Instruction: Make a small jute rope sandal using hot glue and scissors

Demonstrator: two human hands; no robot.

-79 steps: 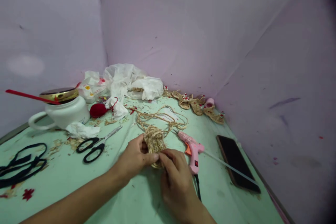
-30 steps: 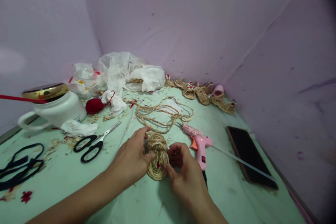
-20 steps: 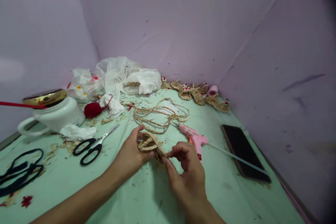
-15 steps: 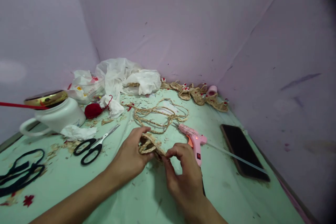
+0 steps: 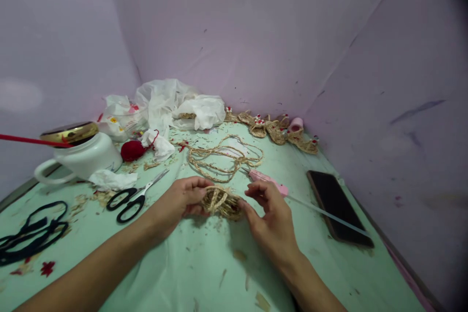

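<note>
Green cloth [image 5: 204, 263] beneath, woven piece [image 5: 222, 204] runs crosswise

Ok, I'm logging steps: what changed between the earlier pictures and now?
The tan braided-fibre piece has turned its oval face away from the camera; braided loops show. The right hand, earlier pinching it, has opened. The left hand still holds it; black-handled scissors and pink plastic glue gun stayed put.

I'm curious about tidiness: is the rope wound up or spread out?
Spread out: the rope lies in loose loops beyond the woven piece the left hand holds, with green table showing between strands.
</note>
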